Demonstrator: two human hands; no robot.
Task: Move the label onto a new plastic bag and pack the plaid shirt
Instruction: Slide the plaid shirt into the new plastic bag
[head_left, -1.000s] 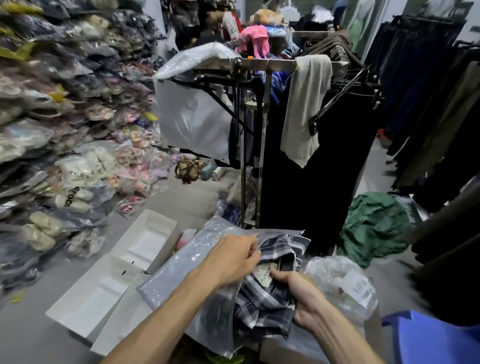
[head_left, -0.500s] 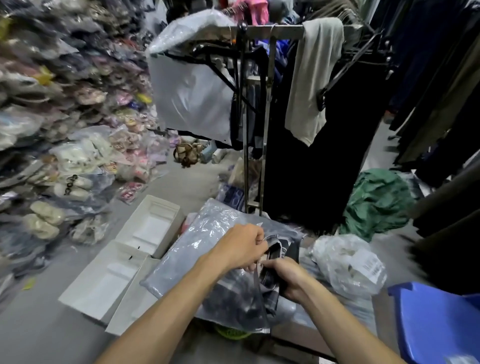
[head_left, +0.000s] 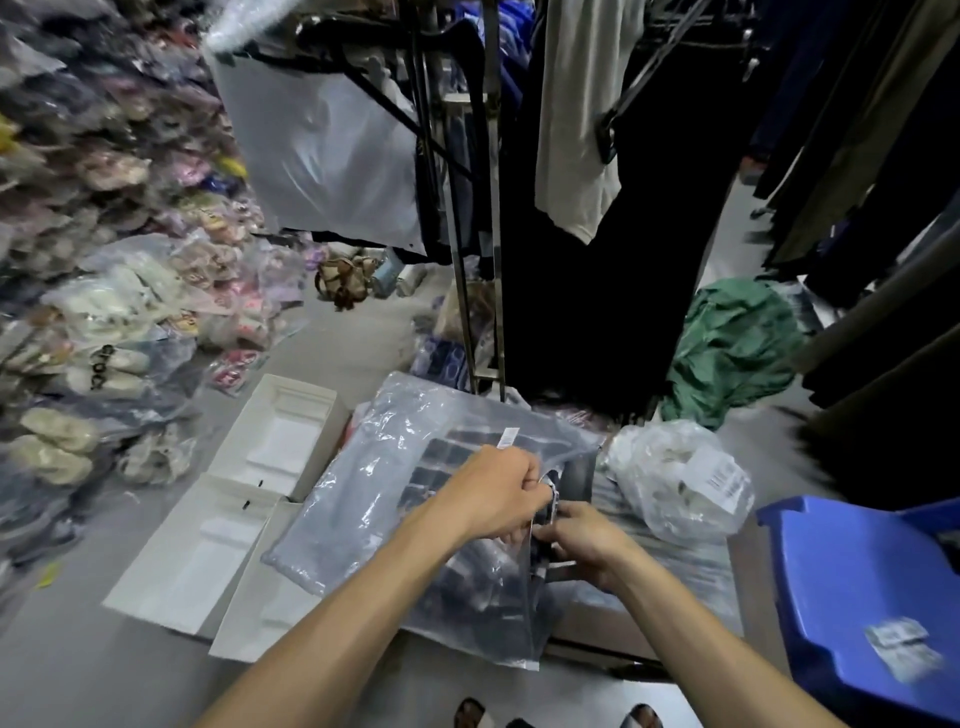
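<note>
A clear plastic bag (head_left: 379, 499) lies in front of me with the dark plaid shirt (head_left: 457, 577) inside it, seen through the film. My left hand (head_left: 498, 491) is closed on the bag's open edge at its right side. My right hand (head_left: 582, 535) touches it from the right, fingers pinching the same edge and a bit of shirt. A small white barcode label (head_left: 508, 437) sticks up just above my left hand. A crumpled old plastic bag (head_left: 670, 478) with a printed label (head_left: 727, 480) lies to the right.
White cardboard box trays (head_left: 218, 525) lie on the floor at left. A blue plastic stool (head_left: 862, 587) stands at right. A metal clothes rack (head_left: 478, 218) with dark garments rises ahead. Bagged goods pile up at left; a green garment (head_left: 737, 348) lies on the floor.
The plaid shirt has gone from sticking out of the bag's mouth to lying almost wholly inside. Both hands have drawn together at the bag's open edge. The camera has tilted down.
</note>
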